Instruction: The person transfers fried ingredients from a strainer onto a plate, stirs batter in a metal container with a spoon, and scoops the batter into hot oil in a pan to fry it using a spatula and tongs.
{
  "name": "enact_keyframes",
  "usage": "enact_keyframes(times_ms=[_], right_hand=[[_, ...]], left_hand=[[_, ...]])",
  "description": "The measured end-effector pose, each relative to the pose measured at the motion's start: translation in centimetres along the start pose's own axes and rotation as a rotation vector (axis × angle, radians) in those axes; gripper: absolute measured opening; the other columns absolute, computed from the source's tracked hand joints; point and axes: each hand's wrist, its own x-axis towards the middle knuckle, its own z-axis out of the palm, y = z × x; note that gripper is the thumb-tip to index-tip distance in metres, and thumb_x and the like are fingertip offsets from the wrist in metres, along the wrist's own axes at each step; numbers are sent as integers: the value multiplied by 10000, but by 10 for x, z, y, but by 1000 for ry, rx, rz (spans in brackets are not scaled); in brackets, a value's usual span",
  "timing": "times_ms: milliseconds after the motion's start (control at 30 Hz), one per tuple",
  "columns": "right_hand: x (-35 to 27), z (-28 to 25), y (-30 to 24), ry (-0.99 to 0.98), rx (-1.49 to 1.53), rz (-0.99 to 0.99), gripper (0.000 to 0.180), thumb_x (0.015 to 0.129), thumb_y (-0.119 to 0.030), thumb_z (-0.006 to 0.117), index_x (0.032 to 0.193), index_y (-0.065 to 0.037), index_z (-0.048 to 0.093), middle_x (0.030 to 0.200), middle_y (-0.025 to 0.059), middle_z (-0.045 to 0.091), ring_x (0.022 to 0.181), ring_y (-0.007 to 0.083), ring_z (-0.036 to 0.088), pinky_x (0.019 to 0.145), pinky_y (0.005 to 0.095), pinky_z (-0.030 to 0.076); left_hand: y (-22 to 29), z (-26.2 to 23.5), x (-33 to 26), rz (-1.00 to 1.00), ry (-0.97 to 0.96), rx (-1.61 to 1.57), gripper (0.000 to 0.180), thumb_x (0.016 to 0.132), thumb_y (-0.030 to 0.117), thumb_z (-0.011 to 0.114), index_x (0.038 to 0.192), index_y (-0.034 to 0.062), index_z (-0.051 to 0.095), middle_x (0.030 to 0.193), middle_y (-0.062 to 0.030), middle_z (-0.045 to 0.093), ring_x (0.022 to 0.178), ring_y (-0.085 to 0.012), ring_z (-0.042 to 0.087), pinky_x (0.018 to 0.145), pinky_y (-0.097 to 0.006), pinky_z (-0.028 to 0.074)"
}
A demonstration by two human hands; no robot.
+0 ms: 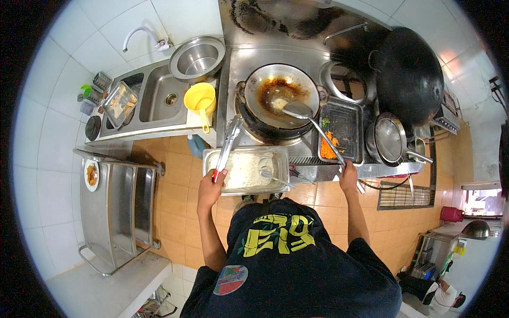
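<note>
My left hand (210,187) is closed around the red-tipped grip of metal tongs (228,143), which point up over a steel tray (209,180) of pale batter. A metal spoon (278,179) rests in the batter. My right hand (348,176) grips the long handle of a metal ladle (297,109). Its broad head reaches into the right side of a wok (255,86) on the stove. Brown oil and a small pale piece of food (278,105) show in the wok, the piece beside the ladle head. No fingers reach the wok or the food.
Right of the wok lies a dark tray (347,121) with orange shreds (328,146), then a strainer on a pot (389,137) and a large black wok (411,77). Leftward are a yellow dipper (200,99), a sink (161,98) and a steel cart (96,222). Another person (440,294) is at lower right.
</note>
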Motion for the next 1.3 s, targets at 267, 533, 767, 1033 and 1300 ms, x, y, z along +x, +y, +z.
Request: enact_keyframes(times_ms=[267, 533, 767, 1033, 1300], right_hand=[[62, -22, -59, -289, 315, -14, 333, 1013, -288, 505, 1284, -99, 544, 869, 203, 674, 696, 377, 656, 630, 427, 517], [86, -44, -102, -690, 381, 218, 519, 1003, -319, 550, 1486, -173, 428, 899, 112, 653, 605, 182, 590, 519, 349, 486], [98, -37, -94, -569, 257, -221, 460, 1023, -238, 490, 1477, -188, 433, 1241, 219, 641, 1181, 353, 600, 1012, 429, 438], [115, -47, -102, -610, 123, -42, 457, 1017, -253, 488, 1470, -294, 442, 1267, 233, 614, 1138, 363, 621, 972, 406, 468], [120, -51, -111, -650, 113, -105, 456, 1016, -299, 467, 1471, -280, 441, 1255, 232, 621, 1146, 379, 610, 988, 427, 465]], left_hand=[[10, 10, 0, 43, -6, 24, 465, 919, 471, 621, 937, 7, 658, 662, -74, 628, 588, -163, 559, 573, -330, 427], [-3, 10, -2, 18, -15, -15, 475, 913, 482, 625, 938, 9, 655, 660, -74, 623, 593, -166, 565, 579, -331, 433], [-8, 8, 2, 24, -25, -16, 487, 913, 494, 620, 946, 10, 652, 656, -73, 619, 587, -161, 562, 571, -321, 433], [-8, 7, 7, 50, -18, 4, 497, 908, 497, 623, 945, 2, 647, 661, -92, 630, 606, -179, 597, 586, -334, 450], [5, 3, 5, 37, -10, 20, 499, 903, 503, 629, 945, 6, 651, 655, -83, 629, 598, -174, 593, 580, -326, 447]])
